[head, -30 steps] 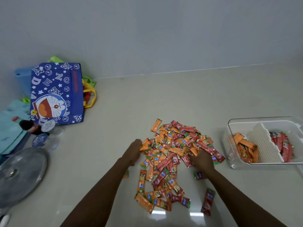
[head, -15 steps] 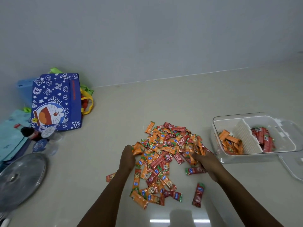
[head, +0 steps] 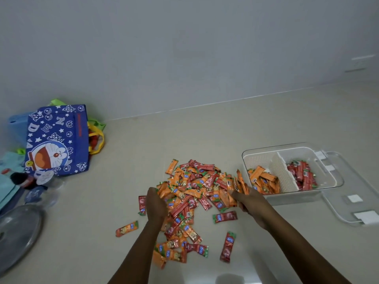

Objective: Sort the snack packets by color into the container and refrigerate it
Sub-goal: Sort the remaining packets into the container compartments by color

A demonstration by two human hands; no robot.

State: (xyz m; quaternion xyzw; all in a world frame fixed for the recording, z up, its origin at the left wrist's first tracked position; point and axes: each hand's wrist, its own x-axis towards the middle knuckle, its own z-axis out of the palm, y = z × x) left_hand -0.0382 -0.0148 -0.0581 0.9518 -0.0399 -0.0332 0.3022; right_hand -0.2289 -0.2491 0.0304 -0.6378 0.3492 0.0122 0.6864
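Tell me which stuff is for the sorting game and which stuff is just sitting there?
For the job:
pile of snack packets
container with a divider, orange packets one side, red packets the other
clear lid
left hand and right hand

Just lying about:
blue cartoon bag
dark bottle
round metal lid

The heap of snack packets mixes orange and red wrappers, each with a green end and a small blue logo patch. In the clear container, a white perforated divider parts orange packets from red packets. The tote bag is royal blue, printed with white stars, letters and a cartoon cat, with yellow handles. The worktop is plain beige.
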